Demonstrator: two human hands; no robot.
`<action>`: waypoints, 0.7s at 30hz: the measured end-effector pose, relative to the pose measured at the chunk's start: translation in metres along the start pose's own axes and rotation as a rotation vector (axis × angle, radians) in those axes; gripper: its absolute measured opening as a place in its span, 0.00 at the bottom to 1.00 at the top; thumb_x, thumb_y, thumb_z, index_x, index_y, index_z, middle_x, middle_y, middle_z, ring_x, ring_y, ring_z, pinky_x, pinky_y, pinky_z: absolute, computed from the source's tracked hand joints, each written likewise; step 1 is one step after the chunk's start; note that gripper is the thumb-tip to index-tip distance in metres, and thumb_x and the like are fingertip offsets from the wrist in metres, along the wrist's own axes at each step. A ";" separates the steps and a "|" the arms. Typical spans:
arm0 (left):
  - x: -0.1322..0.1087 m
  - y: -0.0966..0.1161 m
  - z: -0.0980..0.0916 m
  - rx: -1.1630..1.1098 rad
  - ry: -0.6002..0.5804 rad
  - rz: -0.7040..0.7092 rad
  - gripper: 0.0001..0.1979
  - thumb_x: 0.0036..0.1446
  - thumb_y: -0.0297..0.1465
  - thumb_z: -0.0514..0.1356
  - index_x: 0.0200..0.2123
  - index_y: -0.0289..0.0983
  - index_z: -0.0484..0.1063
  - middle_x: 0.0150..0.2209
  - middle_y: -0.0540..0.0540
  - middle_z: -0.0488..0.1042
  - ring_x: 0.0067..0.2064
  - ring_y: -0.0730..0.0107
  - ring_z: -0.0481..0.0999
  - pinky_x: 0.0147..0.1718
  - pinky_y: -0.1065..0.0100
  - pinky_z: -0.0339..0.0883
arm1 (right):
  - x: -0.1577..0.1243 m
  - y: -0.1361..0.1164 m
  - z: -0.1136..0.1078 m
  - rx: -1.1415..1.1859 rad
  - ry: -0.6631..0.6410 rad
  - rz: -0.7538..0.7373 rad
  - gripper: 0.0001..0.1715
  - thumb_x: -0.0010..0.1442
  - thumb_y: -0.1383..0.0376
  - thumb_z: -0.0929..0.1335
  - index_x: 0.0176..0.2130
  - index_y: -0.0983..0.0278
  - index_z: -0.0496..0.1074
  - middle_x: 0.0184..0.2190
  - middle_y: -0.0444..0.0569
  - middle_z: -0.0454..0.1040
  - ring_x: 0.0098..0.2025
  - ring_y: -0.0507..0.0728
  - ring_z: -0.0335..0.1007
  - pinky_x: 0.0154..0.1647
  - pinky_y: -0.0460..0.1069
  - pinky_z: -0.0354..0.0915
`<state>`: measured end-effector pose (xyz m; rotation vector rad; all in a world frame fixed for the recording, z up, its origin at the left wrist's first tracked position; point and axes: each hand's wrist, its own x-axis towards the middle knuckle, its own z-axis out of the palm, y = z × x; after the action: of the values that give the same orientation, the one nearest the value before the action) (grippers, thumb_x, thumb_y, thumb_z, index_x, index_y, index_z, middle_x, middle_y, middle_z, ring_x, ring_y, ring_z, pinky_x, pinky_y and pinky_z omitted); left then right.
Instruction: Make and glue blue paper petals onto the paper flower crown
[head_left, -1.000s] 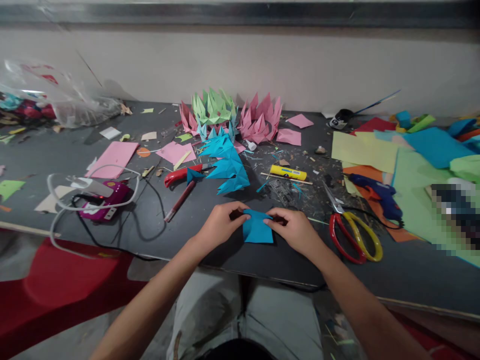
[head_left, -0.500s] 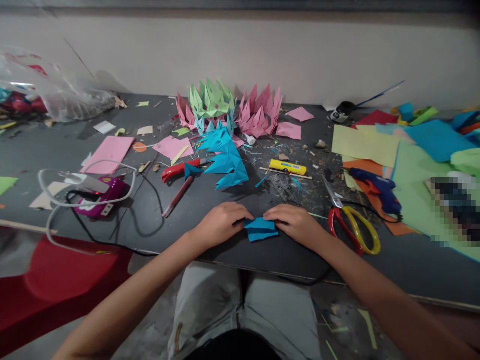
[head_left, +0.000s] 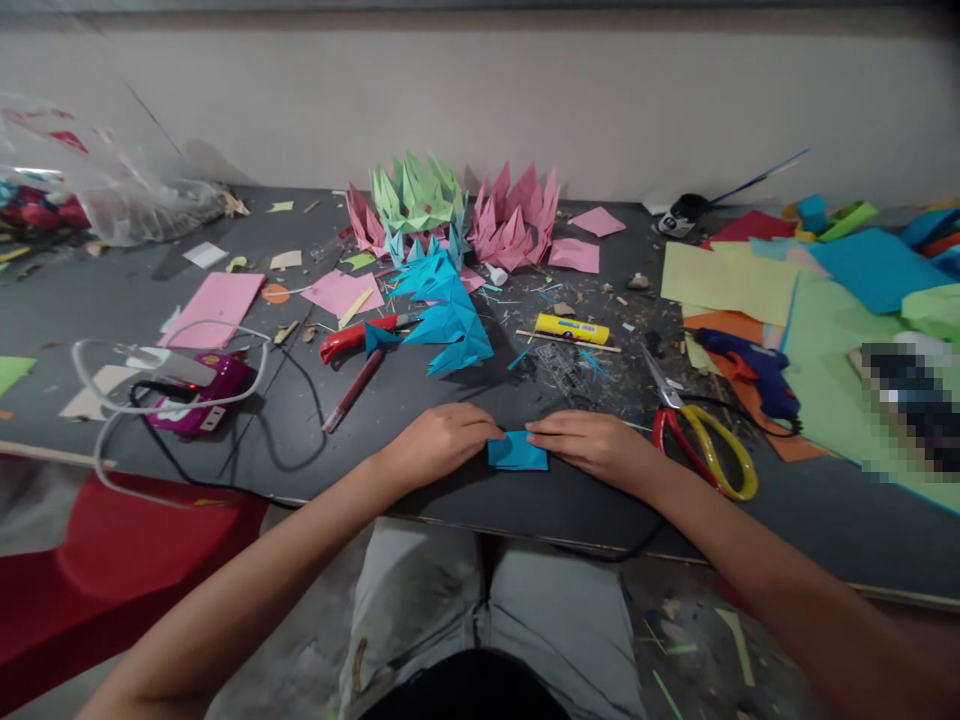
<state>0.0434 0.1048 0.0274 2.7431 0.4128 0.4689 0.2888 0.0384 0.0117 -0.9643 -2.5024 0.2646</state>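
Observation:
A small folded piece of blue paper (head_left: 517,452) lies flat on the dark table (head_left: 420,480) near its front edge. My left hand (head_left: 442,440) presses on its left side with curled fingers. My right hand (head_left: 592,445) presses on its right side, fingers together and pointing left. Behind the paper stands a heap of folded blue paper shapes (head_left: 450,320), and further back are green folded shapes (head_left: 416,195) and pink folded shapes (head_left: 517,220).
Red-and-yellow scissors (head_left: 701,440) lie right of my right hand, with a blue glue gun (head_left: 746,370) and stacked coloured sheets (head_left: 825,310) beyond. A yellow glue stick (head_left: 574,328), a red cutter (head_left: 356,338), a purple device with cables (head_left: 199,395) and a plastic bag (head_left: 97,190) sit further off.
The blue paper, a taller sheet a second ago, has been folded down into a low flat strip. Both hands now press it against the table.

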 end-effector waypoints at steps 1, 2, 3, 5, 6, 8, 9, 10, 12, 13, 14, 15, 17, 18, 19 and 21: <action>-0.001 0.000 -0.001 0.023 -0.005 0.032 0.13 0.62 0.26 0.47 0.40 0.35 0.72 0.39 0.43 0.76 0.40 0.69 0.75 0.41 0.68 0.69 | 0.000 0.000 -0.001 -0.008 -0.018 -0.003 0.18 0.64 0.69 0.58 0.48 0.60 0.72 0.46 0.49 0.75 0.46 0.54 0.72 0.46 0.51 0.71; -0.001 0.000 -0.001 0.051 -0.011 0.066 0.14 0.62 0.26 0.47 0.41 0.35 0.72 0.40 0.42 0.76 0.41 0.69 0.75 0.41 0.67 0.69 | -0.001 -0.001 -0.002 -0.019 -0.032 -0.006 0.18 0.64 0.69 0.58 0.48 0.60 0.71 0.46 0.50 0.75 0.47 0.55 0.71 0.46 0.52 0.71; -0.002 0.001 -0.002 0.080 -0.014 0.101 0.14 0.62 0.26 0.46 0.41 0.35 0.72 0.41 0.41 0.76 0.42 0.67 0.75 0.41 0.66 0.69 | -0.001 -0.001 -0.003 -0.033 -0.043 -0.009 0.18 0.64 0.69 0.58 0.48 0.60 0.71 0.47 0.50 0.75 0.47 0.55 0.71 0.46 0.52 0.71; -0.003 0.002 -0.003 0.133 -0.022 0.162 0.14 0.62 0.26 0.46 0.41 0.34 0.71 0.42 0.41 0.75 0.42 0.65 0.75 0.41 0.65 0.69 | -0.001 -0.002 -0.005 -0.065 -0.062 -0.012 0.19 0.64 0.70 0.58 0.48 0.60 0.71 0.47 0.50 0.75 0.48 0.56 0.71 0.45 0.52 0.71; -0.003 0.002 -0.004 0.155 -0.028 0.184 0.14 0.62 0.25 0.46 0.41 0.33 0.71 0.42 0.40 0.75 0.42 0.64 0.75 0.40 0.65 0.69 | -0.001 -0.002 -0.005 -0.079 -0.070 -0.014 0.19 0.64 0.70 0.58 0.48 0.60 0.71 0.47 0.51 0.74 0.48 0.56 0.71 0.45 0.52 0.71; -0.003 0.003 -0.006 0.192 -0.048 0.210 0.14 0.62 0.25 0.47 0.42 0.33 0.71 0.42 0.40 0.75 0.41 0.64 0.75 0.39 0.65 0.70 | -0.002 -0.002 -0.005 -0.099 -0.078 -0.030 0.18 0.64 0.70 0.58 0.48 0.61 0.71 0.47 0.51 0.74 0.48 0.56 0.71 0.44 0.52 0.71; -0.003 0.004 -0.006 0.207 -0.063 0.212 0.14 0.62 0.26 0.47 0.42 0.33 0.71 0.43 0.40 0.75 0.41 0.64 0.75 0.39 0.64 0.70 | -0.002 -0.002 -0.005 -0.103 -0.081 -0.038 0.18 0.64 0.70 0.58 0.48 0.61 0.71 0.47 0.52 0.74 0.48 0.56 0.71 0.44 0.52 0.71; -0.003 0.004 -0.007 0.218 -0.081 0.210 0.13 0.62 0.26 0.47 0.42 0.33 0.71 0.43 0.39 0.75 0.42 0.64 0.75 0.39 0.64 0.70 | -0.002 -0.001 -0.004 -0.107 -0.087 -0.043 0.18 0.64 0.70 0.58 0.48 0.61 0.71 0.48 0.52 0.74 0.48 0.56 0.71 0.45 0.52 0.71; -0.002 0.005 -0.008 0.219 -0.114 0.197 0.13 0.62 0.25 0.48 0.43 0.35 0.71 0.43 0.39 0.75 0.43 0.65 0.74 0.41 0.64 0.69 | -0.003 -0.001 -0.004 -0.106 -0.106 -0.037 0.18 0.64 0.70 0.59 0.49 0.60 0.70 0.48 0.51 0.74 0.49 0.56 0.70 0.46 0.52 0.71; -0.002 0.005 -0.008 0.212 -0.127 0.190 0.13 0.62 0.25 0.49 0.43 0.35 0.71 0.43 0.39 0.75 0.43 0.65 0.74 0.41 0.64 0.69 | -0.003 -0.001 -0.005 -0.102 -0.118 -0.029 0.18 0.63 0.70 0.59 0.49 0.59 0.70 0.49 0.50 0.73 0.50 0.56 0.70 0.46 0.52 0.70; -0.002 0.006 -0.008 0.203 -0.135 0.186 0.13 0.62 0.25 0.49 0.43 0.35 0.71 0.43 0.39 0.75 0.44 0.65 0.74 0.42 0.64 0.69 | -0.003 -0.001 -0.005 -0.097 -0.129 -0.022 0.18 0.63 0.70 0.59 0.49 0.58 0.70 0.49 0.50 0.73 0.50 0.55 0.69 0.46 0.52 0.70; -0.002 0.006 -0.008 0.194 -0.141 0.185 0.12 0.61 0.25 0.49 0.43 0.35 0.72 0.43 0.39 0.75 0.44 0.65 0.74 0.42 0.64 0.70 | -0.003 -0.002 -0.005 -0.093 -0.135 -0.017 0.18 0.63 0.70 0.60 0.49 0.58 0.70 0.49 0.49 0.73 0.50 0.55 0.69 0.46 0.52 0.70; -0.002 0.006 -0.008 0.192 -0.147 0.191 0.12 0.61 0.25 0.50 0.43 0.35 0.72 0.43 0.39 0.74 0.44 0.65 0.74 0.42 0.63 0.70 | -0.003 -0.002 -0.006 -0.086 -0.137 -0.017 0.17 0.63 0.69 0.60 0.48 0.58 0.70 0.49 0.50 0.73 0.51 0.55 0.69 0.46 0.52 0.70; -0.003 0.006 -0.008 0.197 -0.149 0.194 0.12 0.62 0.25 0.49 0.43 0.35 0.72 0.44 0.39 0.74 0.45 0.65 0.74 0.42 0.63 0.70 | -0.003 -0.003 -0.007 -0.087 -0.134 -0.019 0.17 0.63 0.69 0.59 0.48 0.58 0.70 0.49 0.50 0.73 0.51 0.55 0.69 0.46 0.52 0.70; -0.003 0.006 -0.008 0.205 -0.150 0.195 0.12 0.62 0.26 0.49 0.43 0.35 0.72 0.44 0.39 0.74 0.45 0.65 0.74 0.42 0.63 0.70 | -0.003 -0.003 -0.007 -0.092 -0.131 -0.021 0.17 0.63 0.69 0.59 0.48 0.58 0.71 0.49 0.50 0.73 0.50 0.55 0.69 0.46 0.52 0.70; -0.003 0.005 -0.007 0.212 -0.139 0.198 0.13 0.62 0.26 0.49 0.43 0.35 0.72 0.44 0.39 0.74 0.44 0.64 0.74 0.42 0.63 0.70 | -0.003 -0.004 -0.006 -0.103 -0.120 -0.030 0.17 0.64 0.69 0.59 0.47 0.59 0.71 0.48 0.50 0.74 0.50 0.55 0.69 0.46 0.52 0.70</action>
<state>0.0392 0.1010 0.0351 3.0160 0.1648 0.2933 0.2916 0.0337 0.0174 -0.9757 -2.6600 0.1911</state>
